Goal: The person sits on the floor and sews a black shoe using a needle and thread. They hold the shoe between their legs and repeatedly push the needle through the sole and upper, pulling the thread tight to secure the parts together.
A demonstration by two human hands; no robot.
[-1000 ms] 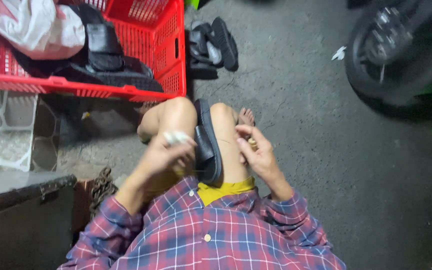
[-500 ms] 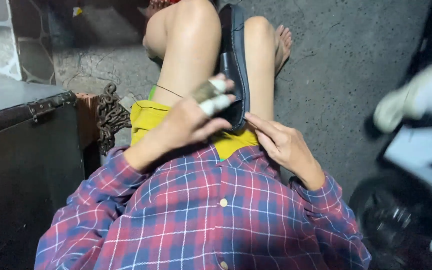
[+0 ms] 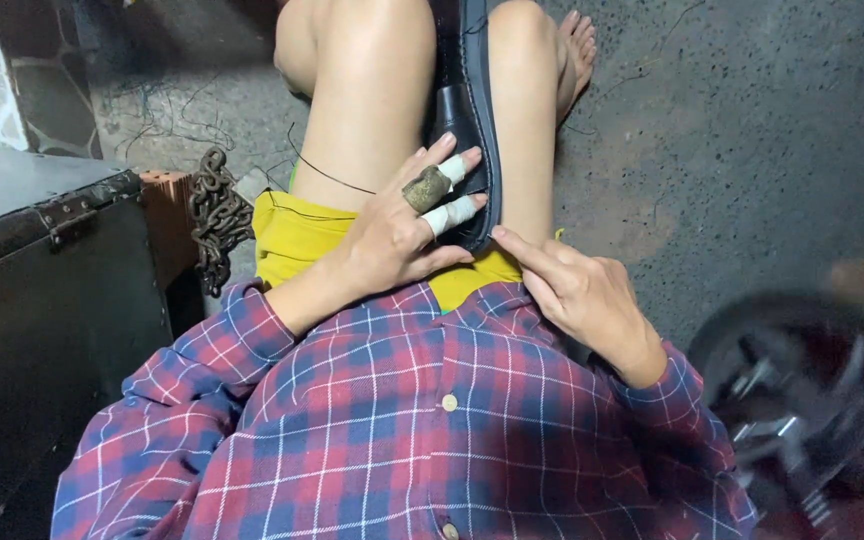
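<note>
The floor (image 3: 752,150) was rough grey concrete, dim and stained, with loose threads scattered over it. The person sat low on it in a red and blue plaid shirt (image 3: 402,430) and yellow shorts (image 3: 297,235), both bare knees raised.

One black shoe (image 3: 472,120) stood wedged on edge between the two legs, sole rim toward me. The left hand (image 3: 392,235) lay over its near end, fingers spread and resting on the shoe, not closed around it; two fingers were wrapped in white tape (image 3: 455,210), and a third wore a dull brown cover (image 3: 426,189). The right hand (image 3: 577,290) sat just beside it, loosely curled, its forefinger stretched out to touch the shoe's near edge. The two hands were close but did not meet.

A thin black thread (image 3: 327,170) ran across the left thigh. One bare foot (image 3: 577,45) showed beyond the right knee.

To the person's left stood one dark trunk (image 3: 42,300) with metal corner fittings, and next to it a rusty chain (image 3: 214,215) hung in a heap. At the right, one wheel (image 3: 792,410) showed, blurred.

I saw no packages, labels or signs.
</note>
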